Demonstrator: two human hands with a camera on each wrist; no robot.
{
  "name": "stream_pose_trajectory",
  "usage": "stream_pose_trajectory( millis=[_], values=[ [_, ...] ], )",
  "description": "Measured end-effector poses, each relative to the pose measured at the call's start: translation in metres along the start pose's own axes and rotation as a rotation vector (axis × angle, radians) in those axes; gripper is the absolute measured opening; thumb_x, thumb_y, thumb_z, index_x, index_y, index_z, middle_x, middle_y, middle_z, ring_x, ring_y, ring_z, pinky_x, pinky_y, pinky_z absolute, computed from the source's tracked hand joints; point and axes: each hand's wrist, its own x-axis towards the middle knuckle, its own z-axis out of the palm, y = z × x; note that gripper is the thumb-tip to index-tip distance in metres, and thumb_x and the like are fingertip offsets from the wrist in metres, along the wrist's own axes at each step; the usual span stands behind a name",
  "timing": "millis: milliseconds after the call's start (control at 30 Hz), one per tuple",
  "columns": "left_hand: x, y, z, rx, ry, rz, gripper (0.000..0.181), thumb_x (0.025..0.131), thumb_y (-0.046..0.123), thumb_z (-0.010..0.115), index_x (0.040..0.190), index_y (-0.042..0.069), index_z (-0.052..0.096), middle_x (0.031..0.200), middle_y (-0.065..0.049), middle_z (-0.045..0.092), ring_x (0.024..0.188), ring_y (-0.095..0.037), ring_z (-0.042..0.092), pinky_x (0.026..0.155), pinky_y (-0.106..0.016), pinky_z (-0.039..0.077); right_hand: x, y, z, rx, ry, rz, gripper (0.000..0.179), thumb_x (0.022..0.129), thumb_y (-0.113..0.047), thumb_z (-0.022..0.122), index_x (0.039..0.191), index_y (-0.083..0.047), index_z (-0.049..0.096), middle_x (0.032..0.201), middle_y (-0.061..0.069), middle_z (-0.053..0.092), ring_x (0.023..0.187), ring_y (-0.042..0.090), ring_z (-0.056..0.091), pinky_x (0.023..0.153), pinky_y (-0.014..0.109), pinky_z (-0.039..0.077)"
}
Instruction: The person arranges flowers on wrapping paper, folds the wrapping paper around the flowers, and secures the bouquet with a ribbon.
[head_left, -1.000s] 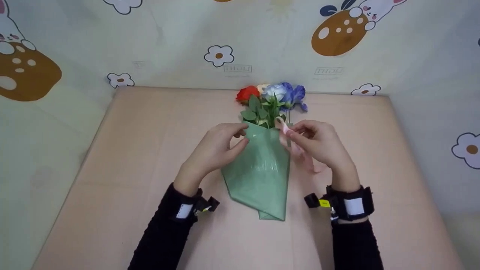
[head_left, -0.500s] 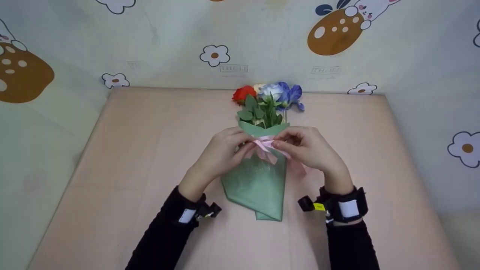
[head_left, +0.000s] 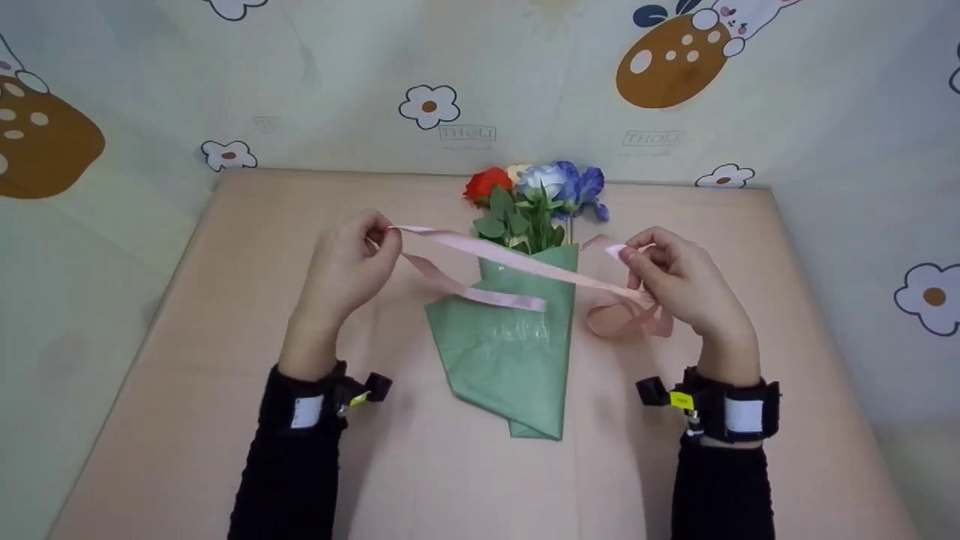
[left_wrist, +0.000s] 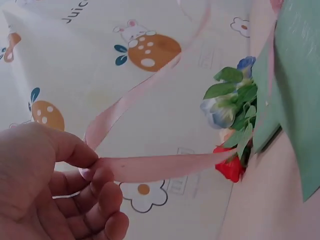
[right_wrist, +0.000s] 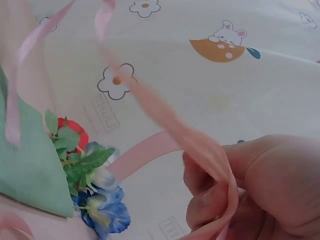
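A pink ribbon [head_left: 517, 261] stretches between both hands, above a bouquet wrapped in green paper [head_left: 502, 375]. My left hand [head_left: 349, 262] pinches it between thumb and fingers, and a loose tail hangs from there over the paper. On the other side my right hand [head_left: 679, 281] pinches the ribbon too, with a loop drooping below the fingers. In the right wrist view the ribbon [right_wrist: 185, 135] runs across the curled fingers. A red rose [head_left: 487, 186], a pale blue flower [head_left: 541, 180], a blue flower [head_left: 589, 191] and green leaves [head_left: 499, 217] stick out of the wrap's top.
The bouquet lies on a pale pink table [head_left: 300, 300], its flowers near the back edge. Behind it stands a backdrop [head_left: 337, 90] printed with flowers and rabbits. Each wrist wears a black strap [head_left: 739, 412] with a small camera.
Both hands came together over the wrap with the ribbon bunched between them. Since then they have spread apart, the left one up and leftward, pulling the ribbon out. The bouquet stays in place.
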Motion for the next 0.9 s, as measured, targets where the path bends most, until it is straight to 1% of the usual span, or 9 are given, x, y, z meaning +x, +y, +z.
stream_pose_trajectory(
  millis=[200, 367, 433, 533, 600, 700, 800, 867, 900],
  values=[
    [0.0, -0.008, -0.023, 0.02, 0.12, -0.148, 0.024, 0.108, 0.017, 0.055, 0.099, 0.0, 0.07, 0.096, -0.012, 0.068, 0.078, -0.024, 0.063, 0.063, -0.029, 0.045, -0.005, 0.013, -0.017, -0.047, 0.109, 0.102, 0.028, 0.115, -0.029, 0.06, 0.127, -0.004, 0.063, 0.077, 0.005, 0.056, 0.055, 0.01, 0.039, 0.047, 0.024, 0.029],
    [-0.004, -0.014, -0.043, 0.101, 0.183, -0.259, 0.032, 0.108, 0.025, 0.051, 0.1, 0.0, 0.069, 0.096, -0.014, 0.067, 0.087, -0.028, 0.064, 0.075, -0.037, 0.043, -0.008, 0.025, -0.028, -0.142, 0.246, 0.241, 0.04, 0.115, -0.038, 0.056, 0.134, -0.003, 0.062, 0.085, 0.008, 0.061, 0.064, 0.016, 0.048, 0.049, 0.025, 0.035],
    [-0.006, -0.02, -0.05, 0.149, 0.15, -0.292, 0.031, 0.107, 0.025, 0.05, 0.1, 0.0, 0.068, 0.093, -0.014, 0.065, 0.082, -0.029, 0.06, 0.073, -0.038, 0.042, -0.009, 0.028, -0.03, -0.197, 0.261, 0.295, 0.049, 0.115, -0.043, 0.054, 0.142, -0.003, 0.06, 0.097, 0.013, 0.064, 0.078, 0.023, 0.056, 0.057, 0.029, 0.043],
    [-0.008, -0.029, -0.054, 0.213, 0.048, -0.309, 0.027, 0.106, 0.021, 0.051, 0.098, -0.001, 0.064, 0.087, -0.013, 0.06, 0.075, -0.029, 0.054, 0.068, -0.04, 0.04, -0.007, 0.031, -0.028, -0.237, 0.24, 0.33, 0.062, 0.113, -0.049, 0.053, 0.155, -0.003, 0.053, 0.122, 0.023, 0.066, 0.105, 0.036, 0.062, 0.079, 0.041, 0.053],
    [-0.008, -0.034, -0.052, 0.237, -0.022, -0.315, 0.024, 0.106, 0.019, 0.053, 0.1, -0.002, 0.063, 0.088, -0.014, 0.059, 0.076, -0.03, 0.054, 0.069, -0.042, 0.042, -0.005, 0.031, -0.025, -0.25, 0.201, 0.323, 0.069, 0.112, -0.05, 0.054, 0.16, 0.0, 0.047, 0.138, 0.028, 0.061, 0.122, 0.044, 0.058, 0.096, 0.053, 0.051],
    [-0.005, -0.037, -0.045, 0.253, -0.085, -0.341, 0.029, 0.108, 0.019, 0.058, 0.113, -0.009, 0.064, 0.103, -0.023, 0.065, 0.092, -0.039, 0.061, 0.083, -0.051, 0.051, 0.0, 0.029, -0.016, -0.269, 0.136, 0.33, 0.076, 0.111, -0.05, 0.058, 0.162, 0.003, 0.043, 0.154, 0.035, 0.047, 0.139, 0.053, 0.046, 0.111, 0.068, 0.043],
    [-0.002, -0.036, -0.034, 0.272, -0.1, -0.356, 0.048, 0.107, 0.02, 0.065, 0.14, -0.014, 0.056, 0.134, -0.037, 0.059, 0.123, -0.053, 0.056, 0.106, -0.062, 0.048, 0.003, 0.025, -0.007, -0.325, 0.068, 0.373, 0.08, 0.108, -0.05, 0.063, 0.164, 0.003, 0.04, 0.164, 0.042, 0.027, 0.15, 0.061, 0.027, 0.114, 0.078, 0.036],
    [-0.001, -0.034, -0.026, 0.288, -0.129, -0.317, 0.058, 0.106, 0.019, 0.069, 0.151, -0.013, 0.049, 0.147, -0.04, 0.05, 0.137, -0.057, 0.047, 0.114, -0.066, 0.043, 0.004, 0.022, -0.002, -0.346, 0.041, 0.391, 0.079, 0.106, -0.048, 0.067, 0.163, 0.001, 0.043, 0.168, 0.043, 0.019, 0.153, 0.063, 0.019, 0.114, 0.081, 0.033],
    [0.0, -0.033, -0.022, 0.294, -0.165, -0.286, 0.059, 0.105, 0.018, 0.07, 0.153, -0.01, 0.049, 0.151, -0.04, 0.047, 0.14, -0.057, 0.045, 0.116, -0.067, 0.041, 0.004, 0.021, 0.001, -0.351, 0.024, 0.38, 0.076, 0.105, -0.046, 0.069, 0.161, 0.0, 0.046, 0.167, 0.043, 0.021, 0.152, 0.063, 0.021, 0.113, 0.081, 0.034]
  ],
)
